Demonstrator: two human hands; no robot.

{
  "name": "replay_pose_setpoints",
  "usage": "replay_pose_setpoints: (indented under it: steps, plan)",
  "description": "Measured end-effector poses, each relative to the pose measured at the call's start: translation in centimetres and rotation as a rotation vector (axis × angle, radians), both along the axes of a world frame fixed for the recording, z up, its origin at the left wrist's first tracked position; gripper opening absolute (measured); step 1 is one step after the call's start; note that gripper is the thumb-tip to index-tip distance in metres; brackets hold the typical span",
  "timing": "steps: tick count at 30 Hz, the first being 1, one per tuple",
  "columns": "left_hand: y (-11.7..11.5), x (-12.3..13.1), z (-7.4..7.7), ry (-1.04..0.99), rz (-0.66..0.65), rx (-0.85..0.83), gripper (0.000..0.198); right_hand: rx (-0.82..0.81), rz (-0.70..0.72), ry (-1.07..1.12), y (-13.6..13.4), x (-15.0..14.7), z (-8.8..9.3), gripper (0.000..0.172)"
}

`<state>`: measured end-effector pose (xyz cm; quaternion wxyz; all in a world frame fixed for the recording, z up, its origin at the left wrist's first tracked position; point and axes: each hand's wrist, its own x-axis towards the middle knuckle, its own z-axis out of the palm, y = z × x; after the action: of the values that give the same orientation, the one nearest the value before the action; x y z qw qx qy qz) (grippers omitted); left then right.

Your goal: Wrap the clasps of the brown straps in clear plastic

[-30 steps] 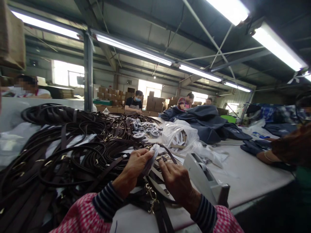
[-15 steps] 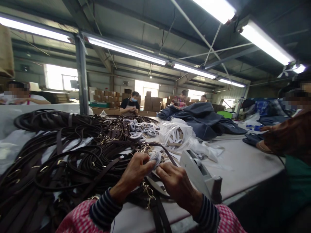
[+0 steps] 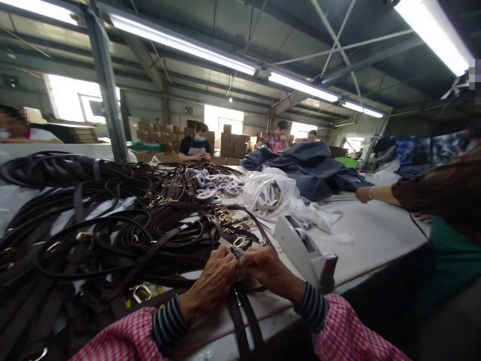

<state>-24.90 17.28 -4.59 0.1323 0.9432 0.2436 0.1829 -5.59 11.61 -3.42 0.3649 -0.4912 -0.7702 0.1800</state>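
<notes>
My left hand (image 3: 212, 281) and my right hand (image 3: 268, 271) meet low over the white table, fingers closed on a dark brown leather strap (image 3: 242, 316) that hangs down toward me. Between my fingertips sits a small metal fitting with a pale wrapping (image 3: 237, 253), partly hidden by my fingers. A heap of dark leather straps with brass buckles (image 3: 112, 220) lies just left of my left hand. Loose brass rings and clips (image 3: 229, 223) lie just ahead of my hands.
Ahead lie several white-wrapped rings (image 3: 210, 185) and a plastic bag of white strips (image 3: 268, 191). A grey tape dispenser (image 3: 304, 250) stands to my right. Dark blue fabric (image 3: 308, 170) lies beyond, and a co-worker's arm (image 3: 376, 195) reaches over the table from the right.
My hands have moved closer together and lower, and the white piece held up earlier no longer shows as a strip. The view has tilted and swung. The co-worker's arm has moved left.
</notes>
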Motion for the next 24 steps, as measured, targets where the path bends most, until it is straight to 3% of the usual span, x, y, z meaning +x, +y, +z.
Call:
replay_pose_setpoints:
  steps: [7, 11, 15, 19, 24]
  plan:
    - [0.0, -0.1, 0.3, -0.05, 0.095, -0.04, 0.014, -0.225, -0.11, 0.135, 1.7, -0.3, 0.7, 0.016]
    - [0.8, -0.2, -0.2, -0.238, 0.154, -0.076, 0.023, -0.271, -0.121, 0.18, 2.7, -0.4, 0.7, 0.027]
    - [1.6, 0.1, -0.8, -0.393, 0.194, -0.128, 0.027, -0.334, -0.064, 0.213, 3.4, -0.3, 0.9, 0.038]
    - [1.5, 0.8, -1.1, -0.489, 0.166, -0.161, 0.023, -0.425, 0.081, 0.247, 3.8, -0.1, 0.8, 0.02]
    - [1.4, 0.3, 0.3, -0.534, 0.173, -0.119, 0.012, -0.429, 0.146, 0.277, 4.0, 0.0, 0.3, 0.026]
